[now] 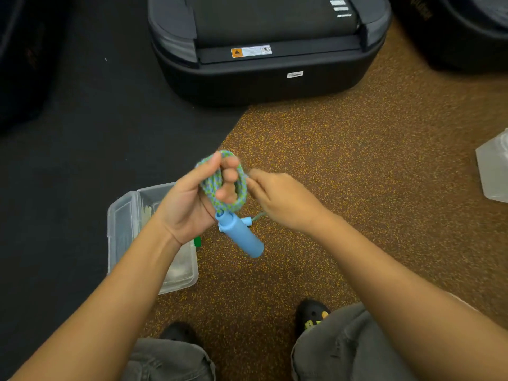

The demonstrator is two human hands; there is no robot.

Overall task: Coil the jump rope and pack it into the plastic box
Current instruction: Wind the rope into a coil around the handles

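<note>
At frame centre the left hand (192,204) grips one coiled jump rope (220,185) with one blue handle (240,235) dangling, the right hand (280,196) pinches its strand, and one clear plastic box (123,224) sits lower left.

rope (238,185): braided cord | handle (239,235): smooth plastic | box (121,224): clear plastic

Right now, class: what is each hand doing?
Left hand: closed around the coiled jump rope, blue handle dangling.
Right hand: closed, pinching the rope's loose strand.
</note>
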